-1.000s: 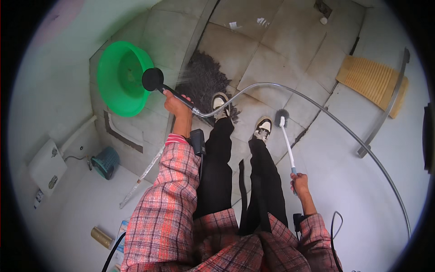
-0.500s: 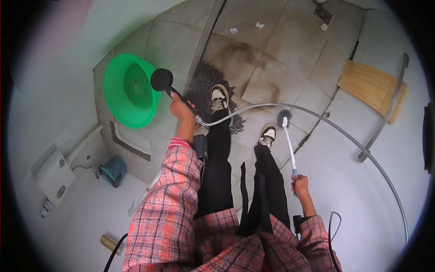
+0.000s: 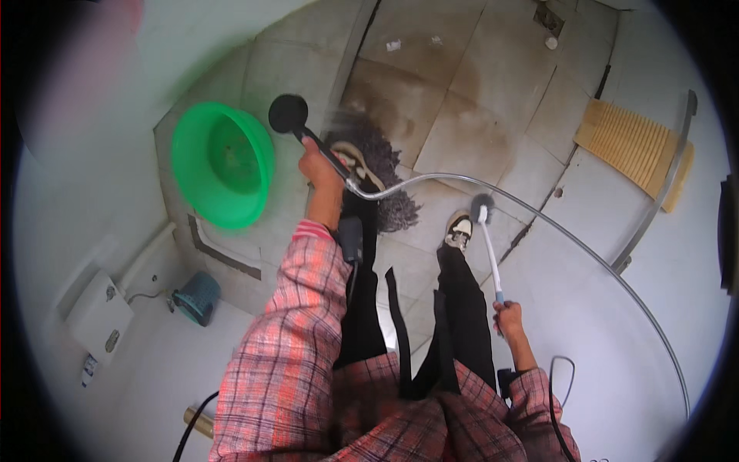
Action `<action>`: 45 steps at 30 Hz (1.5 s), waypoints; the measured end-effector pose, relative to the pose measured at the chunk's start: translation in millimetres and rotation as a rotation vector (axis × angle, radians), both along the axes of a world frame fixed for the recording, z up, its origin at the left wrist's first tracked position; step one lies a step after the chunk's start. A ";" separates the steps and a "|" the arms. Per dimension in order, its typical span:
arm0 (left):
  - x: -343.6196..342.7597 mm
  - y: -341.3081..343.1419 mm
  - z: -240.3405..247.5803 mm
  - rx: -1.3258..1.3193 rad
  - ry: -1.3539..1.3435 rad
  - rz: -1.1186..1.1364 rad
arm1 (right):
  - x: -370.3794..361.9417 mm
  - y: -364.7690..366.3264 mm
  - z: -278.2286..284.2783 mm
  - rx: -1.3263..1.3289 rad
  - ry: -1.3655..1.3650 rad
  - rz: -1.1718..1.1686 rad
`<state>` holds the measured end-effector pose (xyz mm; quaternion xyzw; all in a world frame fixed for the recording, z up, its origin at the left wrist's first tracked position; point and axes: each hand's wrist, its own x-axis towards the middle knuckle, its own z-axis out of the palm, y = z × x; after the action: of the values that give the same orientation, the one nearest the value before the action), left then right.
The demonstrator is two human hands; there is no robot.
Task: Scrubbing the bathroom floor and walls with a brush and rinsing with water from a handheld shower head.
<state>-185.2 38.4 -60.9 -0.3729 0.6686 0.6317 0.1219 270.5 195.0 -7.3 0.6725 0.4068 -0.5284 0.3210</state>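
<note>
My left hand (image 3: 322,171) is closed around the handle of a black shower head (image 3: 289,114), raised above the floor near my left shoe. From its handle a silver shower hose (image 3: 493,185) arcs away to the right. Low on the right, my right hand (image 3: 509,318) grips the handle end of a toilet brush (image 3: 489,245) with a white stem and a round grey bristle head. The bristles are beside the toe of my right shoe (image 3: 458,231); whether they touch the floor I cannot tell. A shaggy grey mat (image 3: 396,209) lies under or beside my left shoe (image 3: 356,164).
A green basin (image 3: 262,165) stands on the tiles at left. Below it are a teal bucket (image 3: 202,296) and a white toilet tank (image 3: 100,316). A yellow ribbed washboard (image 3: 616,142) and a grey bar (image 3: 677,158) are at the right wall. Brown stains mark the floor tiles (image 3: 454,69).
The shower head has moved slightly right with my left hand. My left foot has shifted left over the mat. The brush has hardly moved.
</note>
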 end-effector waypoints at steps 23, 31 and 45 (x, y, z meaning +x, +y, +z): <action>-3.1 21.7 -38.7 -0.043 0.122 -0.089 | 0.8 -1.7 1.3 -0.042 -0.151 0.060; 5.3 47.9 -18.4 0.140 -0.157 -0.120 | 10.7 -13.5 -4.1 -0.043 -0.173 0.051; 9.7 48.3 -13.4 0.155 -0.148 -0.115 | 37.8 -10.1 -14.7 -0.059 -0.190 0.196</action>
<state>-175.5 86.8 -74.2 -0.3691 0.6270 0.6443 0.2355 308.3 184.9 -22.0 0.6669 0.4226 -0.4404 0.4275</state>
